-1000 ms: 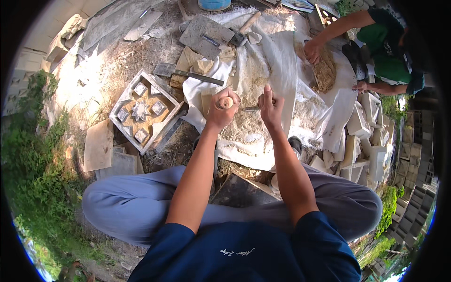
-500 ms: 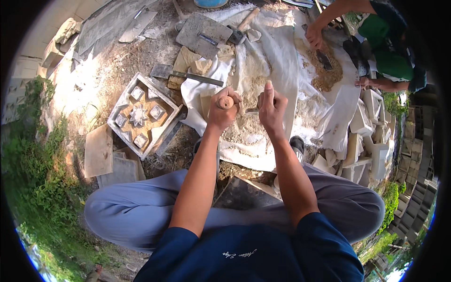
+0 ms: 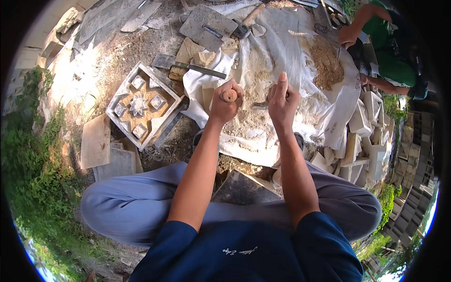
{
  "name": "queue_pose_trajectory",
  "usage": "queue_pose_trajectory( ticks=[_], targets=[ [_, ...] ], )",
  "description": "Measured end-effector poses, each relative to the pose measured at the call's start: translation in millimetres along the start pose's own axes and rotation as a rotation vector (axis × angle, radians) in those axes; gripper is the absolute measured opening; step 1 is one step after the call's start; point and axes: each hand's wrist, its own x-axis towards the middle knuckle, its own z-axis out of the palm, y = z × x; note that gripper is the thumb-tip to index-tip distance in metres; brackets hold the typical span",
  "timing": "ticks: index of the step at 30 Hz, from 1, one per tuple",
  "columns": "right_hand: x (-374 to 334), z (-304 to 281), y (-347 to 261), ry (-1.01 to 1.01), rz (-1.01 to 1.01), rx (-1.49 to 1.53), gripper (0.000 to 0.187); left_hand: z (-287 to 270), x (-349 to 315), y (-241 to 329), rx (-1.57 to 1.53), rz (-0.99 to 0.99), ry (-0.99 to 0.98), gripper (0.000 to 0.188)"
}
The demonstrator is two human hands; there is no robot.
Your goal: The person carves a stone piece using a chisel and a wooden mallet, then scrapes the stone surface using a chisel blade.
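My left hand (image 3: 223, 109) is closed around a round wooden handle (image 3: 229, 96), seen end-on; the rest of that tool is hidden beneath the fist. To its right, my right hand (image 3: 283, 107) grips a tool whose short grey metal end (image 3: 259, 105) sticks out to the left. Its kind cannot be made out, and the thumb points away from me. Both hands are over a white cloth (image 3: 244, 151) strewn with pale grit. A pale stone block (image 3: 207, 92) shows partly behind my left hand.
A framed carved panel (image 3: 176, 105) with a star lies left. Ahead are a long-handled flat metal tool (image 3: 199, 69), a hammer (image 3: 242, 29) and a stone slab (image 3: 199, 21). A co-worker's hand (image 3: 348, 35) is beside a sand heap (image 3: 326, 70). Pale blocks (image 3: 359, 120) are piled right.
Both my hands have shifted slightly right, still gripping their tools, and sit a little farther apart. The co-worker's hand and blade have moved right, off the middle of the sand heap.
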Motion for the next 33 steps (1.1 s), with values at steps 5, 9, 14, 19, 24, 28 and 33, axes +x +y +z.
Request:
queue_pose_trajectory(
  ticks=[5,9,14,19,24,28,33],
  targets=[
    [-23.2,-1.0,93.1,0.053,-0.047,-0.124,0.059,11.4,6.8,-11.9,-0.024,0.071,-0.005,0.013],
    [-14.5,6.5,50.8,0.037,0.022,-0.071,0.060,2.2,0.3,-15.7,-0.042,0.074,0.015,0.012],
    [-2.1,7.9,-5.5,0.018,0.069,-0.001,0.059,-1.8,0.2,-1.5,0.008,-0.061,0.018,0.010],
    [-14.8,1.9,84.1,0.041,0.004,-0.101,0.059,7.9,1.7,-14.8,-0.015,0.013,0.004,0.011],
    [6.4,0.7,7.3,-0.004,0.095,0.058,0.060,-0.1,6.0,-1.7,-0.040,-0.073,-0.007,0.010],
    [-20.5,-5.9,53.9,0.035,0.043,-0.166,0.061,7.5,8.4,-7.1,0.016,0.018,-0.008,0.013],
    [-22.8,3.0,58.2,-0.035,0.055,-0.113,0.060,3.9,6.3,-10.1,0.005,0.006,0.010,0.013]
  ],
)
